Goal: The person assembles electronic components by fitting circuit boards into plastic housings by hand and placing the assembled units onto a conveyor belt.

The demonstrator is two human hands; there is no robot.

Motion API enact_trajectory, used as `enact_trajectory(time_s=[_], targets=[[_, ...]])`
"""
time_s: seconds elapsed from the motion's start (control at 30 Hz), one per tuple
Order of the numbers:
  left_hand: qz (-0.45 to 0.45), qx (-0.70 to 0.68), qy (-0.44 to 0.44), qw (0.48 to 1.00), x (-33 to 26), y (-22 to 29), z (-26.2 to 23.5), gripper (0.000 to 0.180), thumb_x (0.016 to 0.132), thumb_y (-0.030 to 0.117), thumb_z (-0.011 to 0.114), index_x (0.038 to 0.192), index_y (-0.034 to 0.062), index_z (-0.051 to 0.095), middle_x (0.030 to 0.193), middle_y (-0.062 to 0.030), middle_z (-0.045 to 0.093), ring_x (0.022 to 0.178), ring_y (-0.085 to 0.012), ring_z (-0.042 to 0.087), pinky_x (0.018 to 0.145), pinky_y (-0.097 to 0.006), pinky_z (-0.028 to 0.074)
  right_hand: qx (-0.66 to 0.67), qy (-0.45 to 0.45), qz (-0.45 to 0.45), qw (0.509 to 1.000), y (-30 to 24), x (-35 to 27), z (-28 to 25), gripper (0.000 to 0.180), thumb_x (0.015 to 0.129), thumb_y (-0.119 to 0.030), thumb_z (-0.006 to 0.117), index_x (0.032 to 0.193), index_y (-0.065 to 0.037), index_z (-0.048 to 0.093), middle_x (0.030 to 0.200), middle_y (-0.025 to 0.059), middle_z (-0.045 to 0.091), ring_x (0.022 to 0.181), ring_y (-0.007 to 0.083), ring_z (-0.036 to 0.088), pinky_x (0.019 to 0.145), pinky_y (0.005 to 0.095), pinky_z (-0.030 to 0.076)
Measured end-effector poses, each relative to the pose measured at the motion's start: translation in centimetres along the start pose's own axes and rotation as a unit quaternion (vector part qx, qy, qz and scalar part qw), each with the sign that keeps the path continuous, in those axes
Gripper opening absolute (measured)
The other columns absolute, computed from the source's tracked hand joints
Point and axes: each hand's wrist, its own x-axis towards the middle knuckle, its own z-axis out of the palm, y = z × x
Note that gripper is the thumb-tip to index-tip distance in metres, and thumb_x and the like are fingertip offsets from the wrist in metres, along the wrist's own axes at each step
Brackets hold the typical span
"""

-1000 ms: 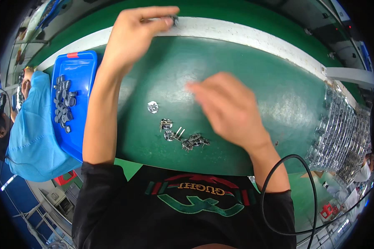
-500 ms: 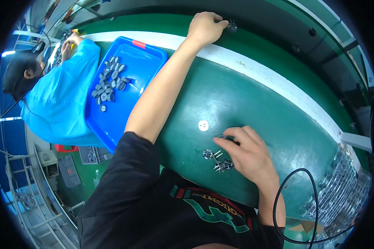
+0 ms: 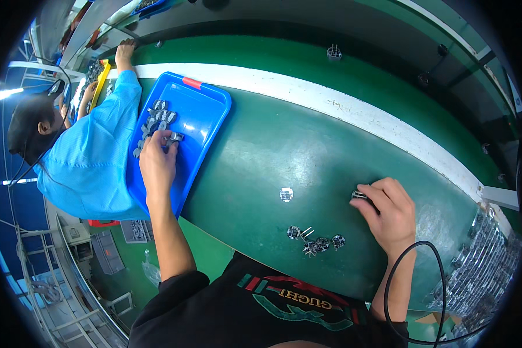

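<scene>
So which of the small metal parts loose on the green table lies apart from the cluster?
The single round part, alone up-left of the cluster, about midway between the blue tray and the right hand.

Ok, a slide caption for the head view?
Left hand in blue tray, right hand pinching a metal part on green bench.

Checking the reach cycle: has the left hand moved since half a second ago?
Yes. The left hand has come back from the white strip at the belt's far edge and now grips a small metal part over the blue tray.
</scene>
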Motion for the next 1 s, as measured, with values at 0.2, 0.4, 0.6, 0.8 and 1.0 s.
enact_trajectory(time_s=[0.2,0.4,0.6,0.8,1.0], targets=[[-0.006,-0.12,-0.035,0.992,0.2,0.1,0.2,0.03,0.083,0.008,0.073,0.113,0.0069,0.072,0.084,-0.0125,0.065,0.072,-0.0258,0.064,0.069,-0.036,0.051,0.027,-0.035,0.039,0.998,-0.4,-0.6,-0.1,0.025,0.071,-0.003,0.078,0.095,-0.005,0.07,0.084,0.0063,0.058,0.069,0.025,0.06,0.06,0.0366,0.049],[-0.06,-0.268,-0.047,0.96,-0.8,-1.2,0.0,0.028,0.085,0.006,0.072,0.113,0.0033,0.072,0.084,-0.0077,0.071,0.071,-0.0141,0.063,0.069,-0.029,0.05,0.007,-0.006,0.056,0.998,-0.5,-0.5,-0.3,0.025,0.075,0.004,0.071,0.099,-0.004,0.069,0.086,0.0088,0.061,0.072,0.0269,0.062,0.063,0.0374,0.05],[-0.114,-0.372,-0.092,0.917,-1.2,-0.6,-1.7,0.021,0.09,0.007,0.068,0.11,0.0017,0.073,0.083,-0.0015,0.068,0.072,-0.0086,0.057,0.066,-0.024,0.046,0.034,0.026,0.076,0.996,-0.6,-0.7,-0.9,0.023,0.075,0.003,0.073,0.098,-0.002,0.069,0.085,0.0094,0.061,0.073,0.0279,0.061,0.065,0.0375,0.051],[-0.113,-0.53,-0.057,0.838,-1.0,1.9,-2.8,0.03,0.089,0.002,0.066,0.118,-0.0038,0.068,0.099,-0.0063,0.068,0.083,-0.0109,0.06,0.074,-0.025,0.048,-0.005,-0.024,0.085,0.996,-0.3,-0.6,-1.0,0.026,0.073,0.003,0.072,0.098,-0.002,0.068,0.09,0.0091,0.059,0.086,0.0285,0.059,0.075,0.0389,0.05],[0.015,-0.716,-0.168,0.677,-1.8,13.2,-2.2,0.049,0.079,-0.011,0.069,0.127,-0.0068,0.06,0.114,-0.0103,0.066,0.095,-0.0105,0.063,0.085,-0.022,0.048,0.031,0.005,0.101,0.994,0.3,-0.7,-0.1,0.026,0.075,0.005,0.069,0.099,-0.003,0.069,0.087,0.0091,0.058,0.085,0.0288,0.059,0.076,0.0391,0.05]])
